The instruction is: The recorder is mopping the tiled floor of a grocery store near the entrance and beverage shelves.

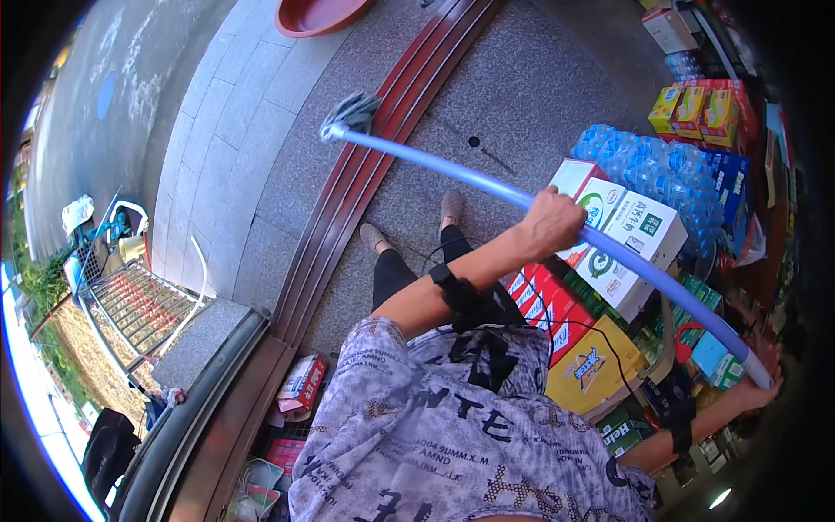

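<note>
A string mop [352, 116] with a long light-blue handle runs from the upper left to the lower right. Its grey strands rest at the outer edge of the reddish-brown sliding-door track [391, 130]. My left hand [554, 222] is closed around the middle of the handle, with a black strap on that forearm. At the handle's far end, my right hand [762, 365] wraps the grey tip; its fingers are partly in shadow. Both my feet stand on the speckled stone floor [417, 196] beside the track.
Stacked milk cartons [626, 241], shrink-wrapped water bottles [652, 169], red beer cases [548, 307] and a yellow carton [593, 368] stand close on the right. A red-brown basin [319, 14] sits outside at the top. Small boxes [303, 388] lie at lower left, near the door frame [215, 417].
</note>
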A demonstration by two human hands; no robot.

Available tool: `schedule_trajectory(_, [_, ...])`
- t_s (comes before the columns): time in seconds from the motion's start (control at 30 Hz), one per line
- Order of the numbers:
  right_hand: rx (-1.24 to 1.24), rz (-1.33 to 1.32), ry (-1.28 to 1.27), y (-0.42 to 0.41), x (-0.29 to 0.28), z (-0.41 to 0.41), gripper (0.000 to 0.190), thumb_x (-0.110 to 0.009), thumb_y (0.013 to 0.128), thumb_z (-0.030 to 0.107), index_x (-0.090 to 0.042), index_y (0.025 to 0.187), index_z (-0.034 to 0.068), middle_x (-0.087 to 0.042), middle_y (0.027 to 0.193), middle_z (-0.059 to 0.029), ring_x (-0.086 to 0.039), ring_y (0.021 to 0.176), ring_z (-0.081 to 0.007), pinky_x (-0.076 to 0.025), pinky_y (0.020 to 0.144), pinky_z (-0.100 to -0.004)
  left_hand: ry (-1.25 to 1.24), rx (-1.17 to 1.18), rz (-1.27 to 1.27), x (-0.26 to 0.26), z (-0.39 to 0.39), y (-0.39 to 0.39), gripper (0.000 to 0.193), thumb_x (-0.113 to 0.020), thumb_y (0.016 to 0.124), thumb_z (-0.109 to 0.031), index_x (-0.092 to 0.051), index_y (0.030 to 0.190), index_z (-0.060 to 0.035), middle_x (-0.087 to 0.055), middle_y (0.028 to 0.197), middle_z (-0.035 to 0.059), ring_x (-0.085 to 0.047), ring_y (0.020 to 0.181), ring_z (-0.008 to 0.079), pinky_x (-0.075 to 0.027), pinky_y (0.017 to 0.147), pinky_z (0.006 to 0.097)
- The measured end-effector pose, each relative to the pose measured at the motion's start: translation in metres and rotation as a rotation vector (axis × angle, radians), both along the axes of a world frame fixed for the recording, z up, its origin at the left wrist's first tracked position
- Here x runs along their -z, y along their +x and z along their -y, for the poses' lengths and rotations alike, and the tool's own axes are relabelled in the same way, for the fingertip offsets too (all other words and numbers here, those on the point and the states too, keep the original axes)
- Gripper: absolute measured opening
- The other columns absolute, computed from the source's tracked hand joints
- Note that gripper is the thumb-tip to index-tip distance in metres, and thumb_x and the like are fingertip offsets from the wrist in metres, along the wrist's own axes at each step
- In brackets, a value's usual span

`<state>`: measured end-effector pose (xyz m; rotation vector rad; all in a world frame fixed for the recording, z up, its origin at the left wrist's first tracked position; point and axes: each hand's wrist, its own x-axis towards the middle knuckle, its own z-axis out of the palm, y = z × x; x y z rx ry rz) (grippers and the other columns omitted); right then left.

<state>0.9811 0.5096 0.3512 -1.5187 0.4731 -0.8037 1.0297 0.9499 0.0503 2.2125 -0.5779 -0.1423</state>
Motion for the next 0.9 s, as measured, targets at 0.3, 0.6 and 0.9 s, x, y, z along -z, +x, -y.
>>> schedule_trajectory(0.3, [-0.374, 0.207, -0.253, 0.035, 0.061, -0.273, 0.028, -0.042, 0.075, 0.014, -0.026, 0.053, 0.015, -0.02, 0.046, 0.0019, -0.026, 0.046, -0.0098, -0.028, 0.054, -0.0248, -0.099, -0.375, -0.037, 0.131, -0.072, 0.017, 0.006, -0.059, 0.054, -0.014, -0.054, 0.053, -0.0105, -0.051, 0.052, 0.0082, -0.054, 0.063, 0.0284, -0.041, 0.057, 0.0401])
schedule_trajectory(0.6, [-0.633, 0.187, 0.105, 0.06, 0.047, -0.279, 0.03, -0.043, 0.074, 0.014, -0.025, 0.051, 0.017, -0.018, 0.043, 0.0051, -0.022, 0.042, -0.0071, -0.023, 0.05, -0.0237, -0.191, -0.49, -0.22, 0.122, -0.107, -0.04, 0.002, -0.057, 0.052, -0.012, -0.057, 0.054, -0.0116, -0.055, 0.056, 0.0095, -0.055, 0.062, 0.0285, -0.037, 0.059, 0.0373])
schedule_trajectory(0.9, [-0.81, -0.05, 0.223, 0.041, 0.103, -0.405, 0.034, -0.042, 0.081, 0.019, -0.027, 0.051, 0.017, -0.021, 0.044, 0.0053, -0.023, 0.041, -0.0059, -0.023, 0.048, -0.0231, -0.083, -0.659, -0.341, 0.142, -0.203, -0.185, 0.01, -0.056, 0.058, -0.019, -0.062, 0.062, -0.013, -0.057, 0.06, 0.0113, -0.057, 0.062, 0.0304, -0.044, 0.059, 0.0413])
